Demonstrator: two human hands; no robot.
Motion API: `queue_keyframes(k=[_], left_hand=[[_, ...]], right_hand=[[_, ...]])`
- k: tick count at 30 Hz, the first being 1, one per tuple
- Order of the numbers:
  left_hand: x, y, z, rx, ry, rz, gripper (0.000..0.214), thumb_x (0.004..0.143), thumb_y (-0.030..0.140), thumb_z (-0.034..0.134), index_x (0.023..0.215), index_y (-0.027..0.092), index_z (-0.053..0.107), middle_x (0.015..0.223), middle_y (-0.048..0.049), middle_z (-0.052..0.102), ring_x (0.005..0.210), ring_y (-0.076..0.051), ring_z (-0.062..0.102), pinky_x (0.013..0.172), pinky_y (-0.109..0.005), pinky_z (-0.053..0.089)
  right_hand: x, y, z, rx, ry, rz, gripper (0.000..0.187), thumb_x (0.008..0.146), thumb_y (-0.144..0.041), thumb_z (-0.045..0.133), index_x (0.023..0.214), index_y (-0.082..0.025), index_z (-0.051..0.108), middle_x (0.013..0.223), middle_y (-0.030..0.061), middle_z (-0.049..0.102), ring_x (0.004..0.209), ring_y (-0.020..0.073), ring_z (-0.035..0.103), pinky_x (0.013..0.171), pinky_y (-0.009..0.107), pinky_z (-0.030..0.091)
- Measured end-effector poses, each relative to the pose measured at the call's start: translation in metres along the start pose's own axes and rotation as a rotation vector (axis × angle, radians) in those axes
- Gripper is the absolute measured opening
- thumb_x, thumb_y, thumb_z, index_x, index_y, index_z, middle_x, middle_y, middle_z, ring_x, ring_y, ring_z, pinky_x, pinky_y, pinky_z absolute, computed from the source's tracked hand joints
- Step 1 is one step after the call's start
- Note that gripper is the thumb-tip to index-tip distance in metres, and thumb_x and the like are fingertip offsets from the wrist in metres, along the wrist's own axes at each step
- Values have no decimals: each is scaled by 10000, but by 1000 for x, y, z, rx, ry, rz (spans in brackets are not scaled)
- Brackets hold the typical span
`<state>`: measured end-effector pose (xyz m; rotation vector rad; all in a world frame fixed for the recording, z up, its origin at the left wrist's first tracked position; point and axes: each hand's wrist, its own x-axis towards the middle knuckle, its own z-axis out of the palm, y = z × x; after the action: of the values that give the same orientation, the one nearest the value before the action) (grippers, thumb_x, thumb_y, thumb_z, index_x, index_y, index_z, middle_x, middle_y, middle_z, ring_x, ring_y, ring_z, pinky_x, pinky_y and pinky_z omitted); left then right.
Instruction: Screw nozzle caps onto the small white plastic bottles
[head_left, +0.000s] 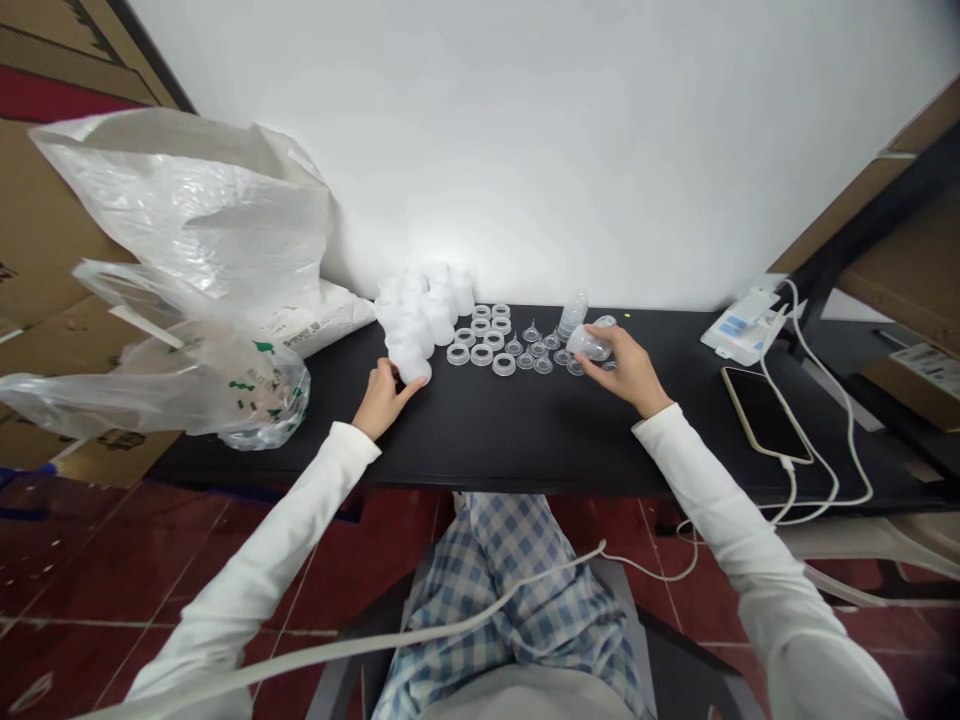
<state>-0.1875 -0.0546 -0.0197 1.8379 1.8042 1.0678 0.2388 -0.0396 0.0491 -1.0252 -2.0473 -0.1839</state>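
Head view, with clock positions read from its middle: a long black surface (480, 440) stretches from nine to three o'clock, set against the wall. At ten o'clock a big white sack (187, 210) leans at its end, and nearer nine o'clock sits a crumpled clear bag (259, 400) with green print. A tight cluster of white containers (424, 310) stands at ten o'clock, close to the middle.

The left hand (381, 400), between eight and nine o'clock, has its thumb and fingers closed round the nearest white container (409, 362); that container's long axis looks near upright, leaning slightly toward eleven, and which end is its mouth is too bleached to tell. At three o'clock the right hand (626, 368) pinches a translucent cap (589, 343) between thumb and fingers, just over the surface. The cap's long axis lies roughly from nine to three, its cloudier end toward nine.

Beyond, near three o'clock, a phone (765, 412) points from eleven to five. A stack of clear caps (573, 315) at two o'clock leans toward one. Around the middle lie the translucent rings (481, 354), and just toward three, clear teats (537, 350), several with tips upward.
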Motion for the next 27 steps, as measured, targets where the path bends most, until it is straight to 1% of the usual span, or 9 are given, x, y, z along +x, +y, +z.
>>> queue_keyframes(k=[4, 9, 12, 14, 17, 20, 22, 24, 27], left_hand=[[21, 14, 19, 218, 96, 26, 409, 803, 505, 698, 909, 195, 454, 999, -136, 559, 1096, -383, 581, 1027, -571, 441], [42, 23, 24, 333, 72, -71, 451, 800, 496, 710, 953, 141, 478, 1026, -216, 560, 1106, -456, 575, 982, -588, 448], [38, 32, 24, 358, 108, -135, 505, 794, 499, 713, 983, 89, 485, 1051, -279, 553, 1114, -499, 564, 940, -591, 462], [25, 43, 30, 328, 198, -95, 495, 819, 489, 683, 996, 70, 491, 1064, -292, 547, 1131, -491, 550, 941, -585, 458], [5, 70, 54, 157, 263, 120, 385, 944, 469, 508, 1034, 94, 504, 1093, -240, 548, 1121, -383, 553, 996, -551, 435], [3, 105, 87, -172, 172, 358, 431, 1004, 536, 384, 1127, 143, 508, 1121, -164, 549, 1077, -263, 566, 1012, -467, 450], [14, 126, 105, -345, 126, 382, 486, 1004, 603, 339, 1140, 175, 523, 1135, -139, 545, 1064, -227, 562, 982, -426, 461], [30, 141, 117, -442, 114, 369, 492, 977, 658, 362, 961, 207, 557, 970, -82, 549, 949, -210, 553, 945, -401, 450], [48, 153, 125, -659, 88, 344, 497, 930, 669, 488, 735, 212, 494, 779, -23, 473, 794, -176, 485, 827, -342, 435]], right_hand=[[7, -9, 9, 44, -47, 9, 423, 907, -474, 637, 1253, -235, 595, 1060, 119, 720, 943, 287, 718, 837, 455, 601], [25, -22, 32, 97, -32, 30, 431, 909, -499, 619, 1245, -232, 594, 1086, 132, 723, 999, 321, 706, 889, 511, 580], [33, -30, 51, 159, 8, 84, 434, 906, -524, 606, 1225, -230, 587, 1125, 136, 714, 1055, 325, 686, 939, 518, 559], [35, -36, 63, 219, 23, 146, 438, 905, -542, 593, 1202, -221, 579, 1144, 136, 701, 1038, 304, 679, 928, 484, 559], [37, -47, 79, 337, 32, 299, 435, 893, -588, 590, 1131, -225, 562, 1068, 97, 688, 873, 235, 663, 796, 392, 559], [43, -58, 92, 471, 75, 470, 409, 884, -640, 570, 948, -238, 523, 825, 8, 613, 688, 164, 563, 671, 316, 499], [49, -63, 99, 537, 130, 542, 443, 896, -670, 517, 799, -243, 448, 701, -33, 505, 646, 141, 486, 649, 293, 456], [53, -65, 104, 578, 170, 587, 499, 914, -696, 441, 714, -244, 370, 649, -45, 423, 628, 130, 428, 636, 286, 419], [55, -62, 104, 547, 218, 623, 525, 910, -711, 428, 686, -244, 336, 629, -46, 392, 616, 126, 386, 607, 285, 373]])
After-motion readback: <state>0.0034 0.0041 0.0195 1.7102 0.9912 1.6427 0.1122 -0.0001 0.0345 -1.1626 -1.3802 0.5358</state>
